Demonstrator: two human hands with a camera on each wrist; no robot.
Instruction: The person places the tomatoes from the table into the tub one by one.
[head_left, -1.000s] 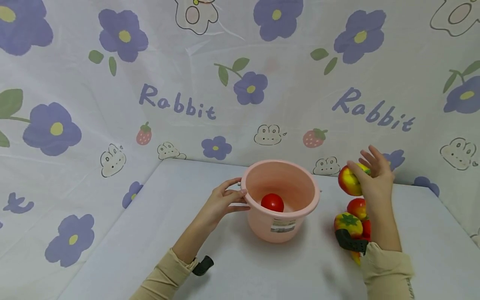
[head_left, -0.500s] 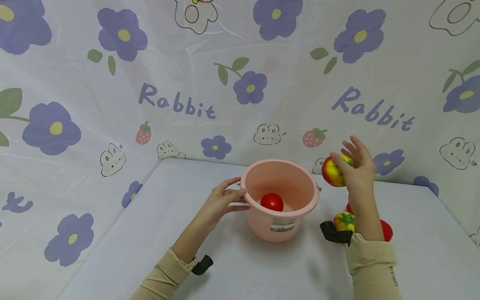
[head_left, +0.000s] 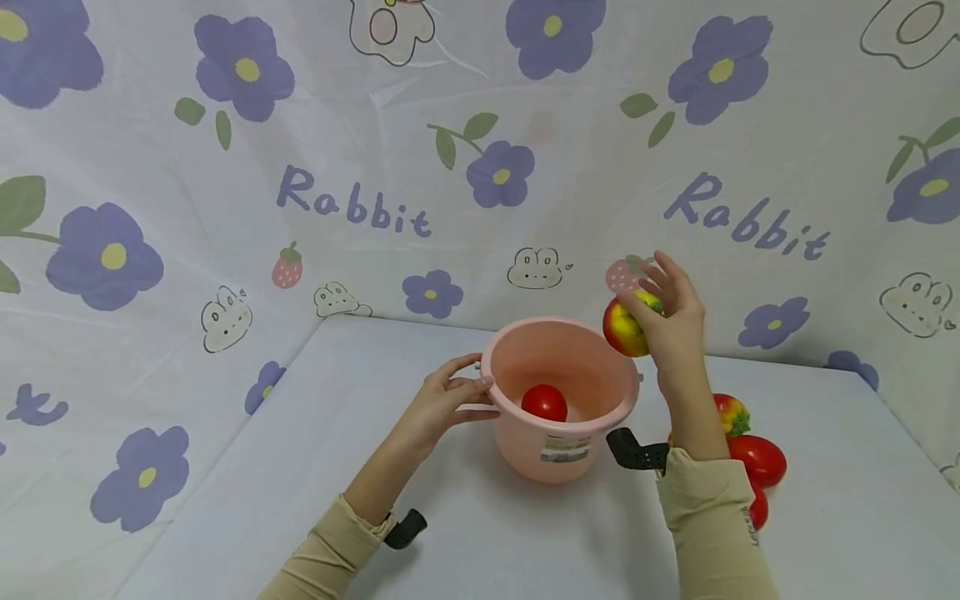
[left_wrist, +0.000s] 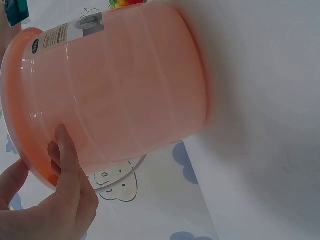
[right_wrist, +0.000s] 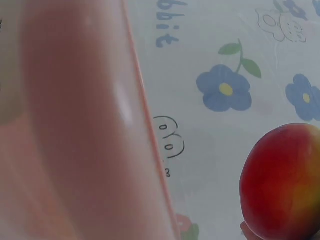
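A pink plastic bucket (head_left: 525,454) stands on the white table with a red ball-like fruit (head_left: 544,402) inside. My left hand (head_left: 450,400) grips the bucket's left rim; the left wrist view shows its fingers (left_wrist: 67,165) curled on the rim of the bucket (left_wrist: 130,85). Above the bucket's right rim, my right hand (head_left: 670,321) holds a red and yellow apple (head_left: 622,327) in the air. The right wrist view shows that apple (right_wrist: 280,180) beside the bucket wall (right_wrist: 75,140).
More toy fruit lies on the table right of the bucket: a red and yellow piece (head_left: 731,413) and red tomatoes (head_left: 757,458). A flower-print "Rabbit" cloth (head_left: 352,208) hangs behind and covers the left side. The table edge (head_left: 911,442) runs along the right.
My right hand has carried the apple up and to the left, from over the fruit pile to above the bucket's right rim. The left hand and bucket have stayed put.
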